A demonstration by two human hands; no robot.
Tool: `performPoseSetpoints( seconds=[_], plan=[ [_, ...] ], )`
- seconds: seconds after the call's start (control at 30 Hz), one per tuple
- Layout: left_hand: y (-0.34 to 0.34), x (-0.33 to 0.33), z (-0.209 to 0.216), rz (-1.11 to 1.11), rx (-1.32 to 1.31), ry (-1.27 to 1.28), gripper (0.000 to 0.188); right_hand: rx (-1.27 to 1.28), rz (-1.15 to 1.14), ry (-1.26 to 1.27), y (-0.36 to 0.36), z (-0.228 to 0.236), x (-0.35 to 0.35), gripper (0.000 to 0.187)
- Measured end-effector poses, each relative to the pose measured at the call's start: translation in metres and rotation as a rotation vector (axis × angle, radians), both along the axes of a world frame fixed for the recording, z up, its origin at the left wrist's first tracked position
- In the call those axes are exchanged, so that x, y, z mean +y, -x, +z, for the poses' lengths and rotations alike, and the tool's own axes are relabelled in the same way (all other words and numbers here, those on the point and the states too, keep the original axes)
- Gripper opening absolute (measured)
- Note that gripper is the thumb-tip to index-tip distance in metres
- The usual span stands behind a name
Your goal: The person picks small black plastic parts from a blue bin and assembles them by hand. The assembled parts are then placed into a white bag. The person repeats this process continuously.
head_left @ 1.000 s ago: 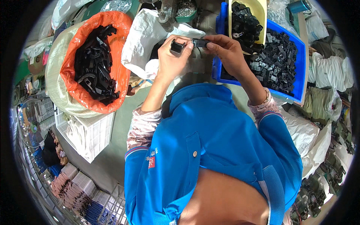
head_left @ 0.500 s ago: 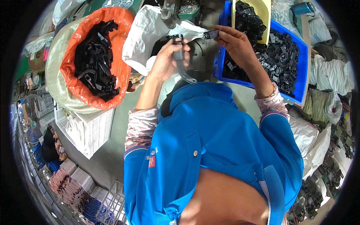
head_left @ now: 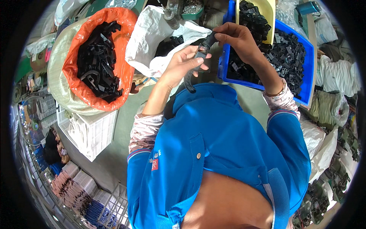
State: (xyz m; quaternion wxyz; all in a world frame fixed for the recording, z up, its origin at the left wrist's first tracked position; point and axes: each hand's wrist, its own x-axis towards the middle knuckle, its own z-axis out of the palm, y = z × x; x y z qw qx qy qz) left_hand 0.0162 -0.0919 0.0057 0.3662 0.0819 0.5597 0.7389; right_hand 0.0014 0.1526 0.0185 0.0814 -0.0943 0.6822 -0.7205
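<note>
My left hand is closed round a black curved plastic handle, whose bent tail hangs below my fingers toward my blue jacket. Against the handle's upper end sits a small black plastic piece, pinched between the thumb and fingers of my right hand. The two parts meet or overlap there; how far one is fitted into the other I cannot tell. Just right of my right hand is a blue bin full of small black plastic pieces.
A yellow tray of black parts rests over the blue bin. At left, a sack with an orange liner holds black curved parts. Between them, a white sack lies beside a metal tool. A white crate stands below the orange-lined sack.
My hands have come together. The left has moved right and turned the handle; the right has moved slightly up and left, bringing the small piece onto the handle's upper end.
</note>
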Motion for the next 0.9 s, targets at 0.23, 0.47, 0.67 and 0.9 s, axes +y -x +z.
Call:
performPoseSetpoints(
  seconds=[0.23, 0.47, 0.67, 0.9],
  plan=[
    [-0.004, 0.009, -0.003, 0.007, -0.014, -0.013, 0.032, -0.051, 0.036, -0.112, -0.003, 0.0, 0.001, 0.025],
    [-0.003, 0.013, -0.005, 0.005, -0.013, -0.009, 0.029, -0.093, 0.006, -0.095, -0.01, -0.007, -0.002, 0.022],
    [-0.003, 0.02, -0.002, 0.019, -0.008, 0.018, 0.028, -0.111, -0.024, -0.066, -0.017, -0.009, -0.004, 0.02],
    [-0.005, 0.03, -0.015, 0.122, 0.229, 0.191, 0.031, -0.071, -0.097, -0.059, -0.033, -0.007, -0.011, 0.023]
  ],
)
